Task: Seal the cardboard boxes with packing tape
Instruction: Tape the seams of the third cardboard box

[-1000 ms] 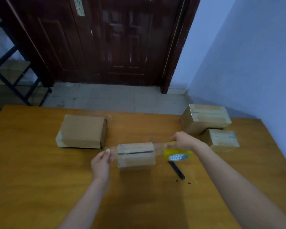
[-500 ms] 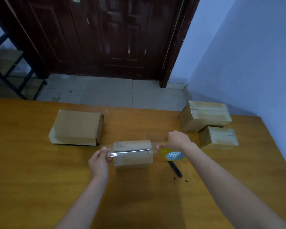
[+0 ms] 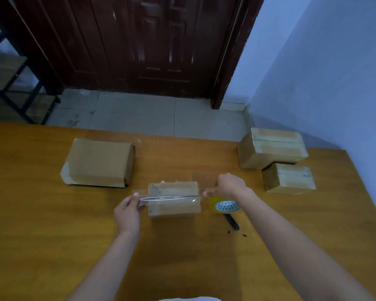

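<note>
A small cardboard box (image 3: 174,205) stands in the middle of the wooden table (image 3: 52,235), its top seam running left to right. A clear strip of tape (image 3: 167,198) is stretched along that seam. My left hand (image 3: 128,211) pinches the strip's free end just left of the box. My right hand (image 3: 229,185) grips the yellow tape roll (image 3: 226,206) just right of the box, low near the table.
A larger flat box (image 3: 99,162) lies at the back left. Two taped boxes sit at the right: a bigger one (image 3: 271,148) and a smaller one (image 3: 289,179). A black pen-like tool (image 3: 232,222) lies under the roll. The blue wall borders the table's right side.
Both hands have lowered the stretched tape from above the box down onto its top seam. The roll has dropped closer to the table.
</note>
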Available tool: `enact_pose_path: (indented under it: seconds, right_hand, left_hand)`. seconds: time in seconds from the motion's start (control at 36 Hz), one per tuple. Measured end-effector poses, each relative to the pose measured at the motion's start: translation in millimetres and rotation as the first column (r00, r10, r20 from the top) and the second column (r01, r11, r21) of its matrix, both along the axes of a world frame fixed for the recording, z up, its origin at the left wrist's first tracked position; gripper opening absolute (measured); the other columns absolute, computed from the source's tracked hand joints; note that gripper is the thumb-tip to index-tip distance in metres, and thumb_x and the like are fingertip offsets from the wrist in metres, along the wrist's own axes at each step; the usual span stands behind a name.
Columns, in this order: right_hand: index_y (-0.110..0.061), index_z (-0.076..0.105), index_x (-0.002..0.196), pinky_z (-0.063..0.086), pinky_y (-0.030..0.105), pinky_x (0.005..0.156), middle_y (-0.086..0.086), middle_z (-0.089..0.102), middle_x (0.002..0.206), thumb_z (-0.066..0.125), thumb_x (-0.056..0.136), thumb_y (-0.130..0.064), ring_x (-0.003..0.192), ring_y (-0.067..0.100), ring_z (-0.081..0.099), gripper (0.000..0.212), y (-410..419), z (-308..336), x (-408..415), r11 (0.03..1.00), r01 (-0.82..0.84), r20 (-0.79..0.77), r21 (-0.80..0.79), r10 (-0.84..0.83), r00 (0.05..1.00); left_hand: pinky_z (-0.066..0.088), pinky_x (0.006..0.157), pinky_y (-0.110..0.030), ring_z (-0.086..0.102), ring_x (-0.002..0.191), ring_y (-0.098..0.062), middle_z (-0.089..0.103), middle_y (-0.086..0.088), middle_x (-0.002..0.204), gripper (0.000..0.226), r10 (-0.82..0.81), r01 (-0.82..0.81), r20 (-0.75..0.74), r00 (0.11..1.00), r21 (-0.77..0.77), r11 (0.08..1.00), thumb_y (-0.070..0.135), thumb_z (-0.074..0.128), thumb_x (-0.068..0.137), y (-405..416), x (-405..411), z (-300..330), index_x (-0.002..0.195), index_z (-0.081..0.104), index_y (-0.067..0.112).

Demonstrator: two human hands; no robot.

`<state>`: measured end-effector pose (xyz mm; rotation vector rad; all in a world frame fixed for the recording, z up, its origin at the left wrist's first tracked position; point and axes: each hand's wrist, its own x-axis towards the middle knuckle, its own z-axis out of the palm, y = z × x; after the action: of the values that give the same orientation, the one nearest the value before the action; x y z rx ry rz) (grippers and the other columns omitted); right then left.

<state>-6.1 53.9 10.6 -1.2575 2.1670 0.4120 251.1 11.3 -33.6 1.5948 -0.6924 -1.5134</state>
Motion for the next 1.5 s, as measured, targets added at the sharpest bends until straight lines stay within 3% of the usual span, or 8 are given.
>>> enact_pose_path:
  seconds: [0.53,0.89,1.03,1.14,1.19,1.25,1.36,1.5]
  right_hand:
    - [-0.012,0.058,0.11,0.054,0.033,0.082,0.003,0.064,0.107,0.058,0.077,-0.069,0.092,0.019,0.061,0.065,-2.3,-14.7,0.8,0.995,0.087,0.077,0.052,-0.09,0.993]
    - [-0.016,0.058,0.097,0.045,0.027,0.065,-0.001,0.061,0.091,0.057,0.083,-0.063,0.08,0.017,0.058,0.05,-2.3,-15.7,8.3,0.997,0.075,0.099,0.035,-0.078,0.992]
    - [-0.014,0.061,0.096,0.045,0.028,0.063,-0.001,0.062,0.088,0.056,0.084,-0.061,0.078,0.017,0.06,0.048,-0.1,-17.5,12.3,0.997,0.081,0.102,0.009,-0.082,0.991]
    - [-0.016,0.06,0.093,0.049,0.03,0.068,-0.001,0.062,0.09,0.059,0.082,-0.062,0.081,0.018,0.059,0.047,3.1,-16.1,18.1,0.998,0.046,0.082,0.041,-0.05,0.995]
    - [-0.014,0.063,0.101,0.047,0.03,0.068,0.0,0.062,0.092,0.06,0.081,-0.062,0.082,0.02,0.058,0.052,6.9,-15.9,20.9,0.998,0.051,0.082,0.041,-0.054,0.995]
    - [-0.013,0.066,0.101,0.047,0.031,0.066,0.001,0.063,0.091,0.06,0.081,-0.063,0.08,0.02,0.059,0.054,12.9,-18.5,24.8,0.998,0.058,0.094,0.038,-0.062,0.994]
    - [-0.016,0.067,0.108,0.049,0.032,0.072,0.001,0.067,0.103,0.06,0.081,-0.062,0.091,0.02,0.062,0.054,31.2,-27.1,37.6,0.997,0.069,0.152,0.038,-0.074,0.986]
    - [-0.007,0.062,0.118,0.047,0.032,0.06,0.003,0.064,0.079,0.053,0.085,-0.065,0.067,0.018,0.058,0.068,50.1,-28.6,51.2,0.984,0.174,0.183,-0.039,-0.165,0.969]
  left_hand:
    - [0.049,0.065,-0.03,0.059,0.069,-0.022,0.064,-0.01,0.079,0.02,-0.076,0.071,0.021,0.997,0.198,0.978,0.014,0.052,0.098,-7.8,0.1,-1.4,0.083,0.061,0.005]
    - [0.047,0.086,-0.039,0.06,0.079,-0.023,0.063,-0.003,0.077,0.015,-0.176,0.136,0.116,0.977,0.293,0.947,0.022,0.062,0.092,-9.2,-9.8,-11.9,0.08,0.063,0.014]
    - [0.039,0.08,-0.034,0.055,0.084,-0.026,0.062,-0.008,0.081,0.021,-0.127,0.098,0.055,0.99,0.369,0.924,0.023,0.061,0.093,-7.2,-16.8,-10.1,0.077,0.062,0.009]
    - [0.041,0.06,-0.03,0.054,0.076,-0.024,0.062,-0.015,0.093,0.021,-0.104,0.089,0.011,0.995,0.431,0.898,0.02,0.061,0.092,-12.5,-18.3,-12.5,0.101,0.064,0.001]
    - [0.046,0.068,-0.036,0.055,0.076,-0.026,0.062,-0.015,0.092,0.025,-0.137,0.121,0.008,0.991,0.417,0.901,0.017,0.059,0.093,-17.9,-17.5,-14.6,0.11,0.064,-0.001]
    - [0.046,0.08,-0.042,0.055,0.073,-0.026,0.063,-0.014,0.088,0.028,-0.183,0.154,0.036,0.982,0.397,0.905,0.016,0.057,0.094,-24.0,-15.8,-16.5,0.116,0.062,-0.001]
    - [0.042,0.072,-0.035,0.056,0.084,-0.029,0.064,-0.017,0.105,0.01,-0.231,0.169,0.142,0.963,0.351,0.921,0.005,0.059,0.092,-34.1,-10.6,-17.6,0.101,0.061,0.006]
    - [0.041,0.082,-0.034,0.056,0.098,-0.031,0.06,-0.015,0.112,0.015,-0.19,0.235,0.584,0.789,0.0,0.972,0.005,0.052,0.094,-29.5,-10.2,-2.1,0.104,0.064,0.004]
